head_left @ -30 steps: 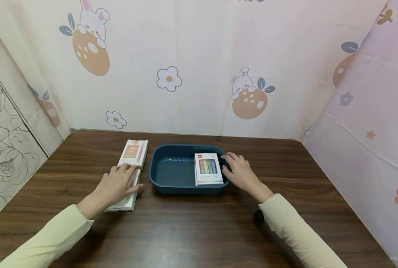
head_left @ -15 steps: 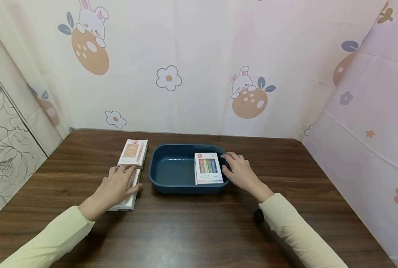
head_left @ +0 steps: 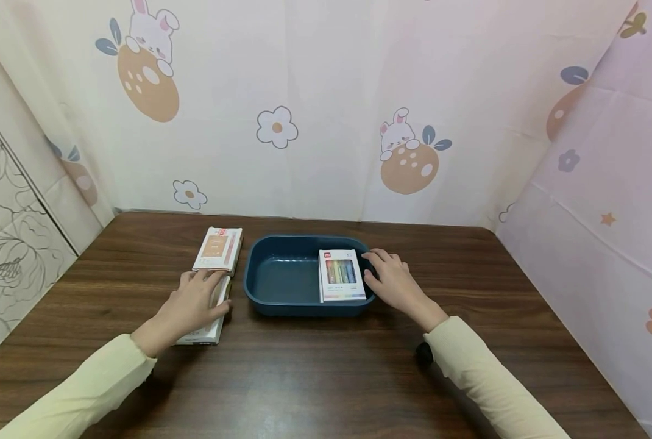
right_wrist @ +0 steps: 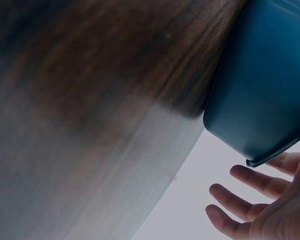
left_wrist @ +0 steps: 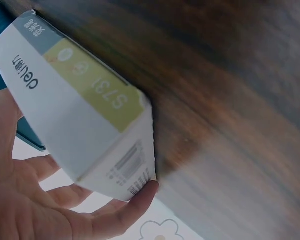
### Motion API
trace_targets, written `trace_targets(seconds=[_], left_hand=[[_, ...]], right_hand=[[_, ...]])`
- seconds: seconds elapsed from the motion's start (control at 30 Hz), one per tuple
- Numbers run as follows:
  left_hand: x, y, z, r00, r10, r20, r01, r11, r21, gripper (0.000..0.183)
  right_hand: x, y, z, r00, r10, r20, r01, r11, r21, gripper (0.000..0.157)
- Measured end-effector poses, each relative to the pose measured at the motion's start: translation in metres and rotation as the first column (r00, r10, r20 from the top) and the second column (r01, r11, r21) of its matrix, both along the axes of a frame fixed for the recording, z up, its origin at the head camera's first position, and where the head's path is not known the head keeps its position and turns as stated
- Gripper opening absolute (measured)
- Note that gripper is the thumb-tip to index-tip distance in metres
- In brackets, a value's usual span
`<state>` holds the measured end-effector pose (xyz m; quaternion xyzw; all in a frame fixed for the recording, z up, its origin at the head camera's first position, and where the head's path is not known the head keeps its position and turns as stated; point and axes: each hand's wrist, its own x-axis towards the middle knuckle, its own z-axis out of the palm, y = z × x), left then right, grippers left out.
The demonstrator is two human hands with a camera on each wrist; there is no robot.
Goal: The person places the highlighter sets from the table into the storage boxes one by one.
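Observation:
My left hand (head_left: 193, 306) lies over a white cardboard box (left_wrist: 55, 110) with a yellow-green band, printed "deli" and "S731". The thumb is at its right edge in the head view; in the left wrist view a fingertip touches the barcode end. Much of this box is hidden under the hand. My right hand (head_left: 396, 283) is at the right rim of a dark blue bin (head_left: 282, 310), fingers loosely spread, some outside the wall in the right wrist view. Beside these fingers, a white box with a window showing coloured sticks (head_left: 340, 275) stands tilted in the bin's right end.
Just beyond the left hand, another white box (head_left: 216, 247) with an orange-brown panel lies on the brown wooden table (head_left: 304, 378). The bin sits right of both boxes. Behind the table hangs a curtain (head_left: 331, 152) with rabbit and flower prints.
My left thumb has drawn in slightly toward the near box's right edge. The right hand, the bin and the boxes look unchanged.

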<state>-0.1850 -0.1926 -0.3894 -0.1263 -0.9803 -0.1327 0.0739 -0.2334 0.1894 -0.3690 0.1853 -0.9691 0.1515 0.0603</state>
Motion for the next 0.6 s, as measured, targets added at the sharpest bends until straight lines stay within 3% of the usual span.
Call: trace_targets(seconds=[0.6], left_hand=[[-0.0058, -0.0016, 0.0033, 1.0, 0.02, 0.009, -0.02, 0.998, 0.057, 0.053]], right_hand=[[0.0004, -0.0014, 0.0008, 1.0, 0.004, -0.007, -0.004, 1.0, -0.002, 0.042]])
